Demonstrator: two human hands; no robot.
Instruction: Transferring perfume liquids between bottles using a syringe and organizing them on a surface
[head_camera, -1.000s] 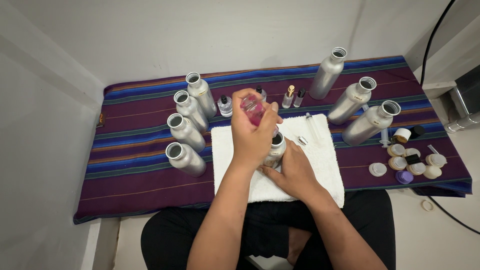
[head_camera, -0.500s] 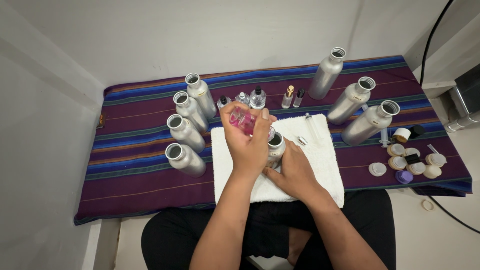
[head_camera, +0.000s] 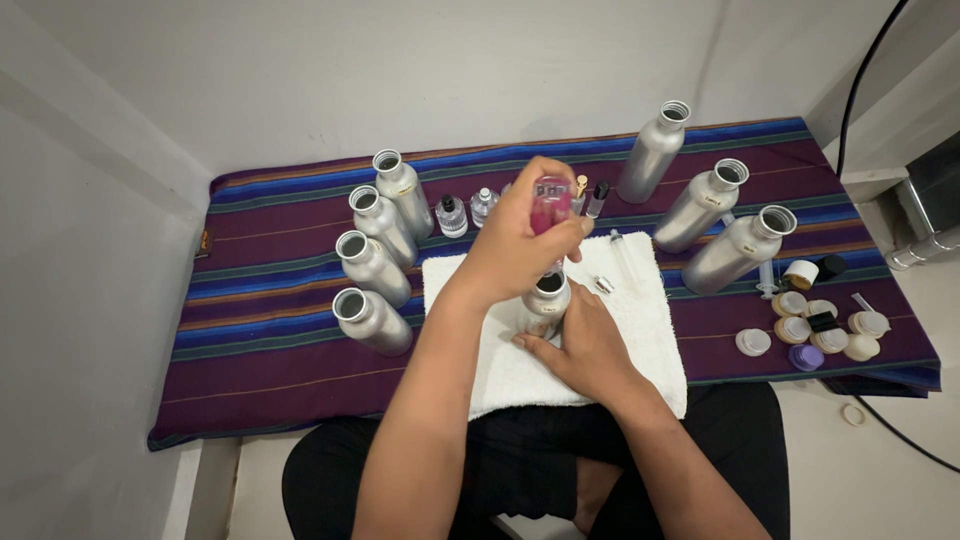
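Head view: striped purple cloth (head_camera: 250, 330) (pale walls around); left grip (head_camera: 520, 235) clamps pink bottle (head_camera: 552, 200), right grip (head_camera: 580, 340) clamps metal bottle (head_camera: 545, 300).

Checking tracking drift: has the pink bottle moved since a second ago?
Yes. The pink bottle in the left hand dipped, then rose above the open metal bottle.

The left hand (head_camera: 520, 240) has lifted the small pink bottle (head_camera: 551, 203) higher, toward the upper middle of the frame

Home corner: striped cloth (head_camera: 250, 330) on floor, bare walls, aluminium bottles (head_camera: 372, 268).
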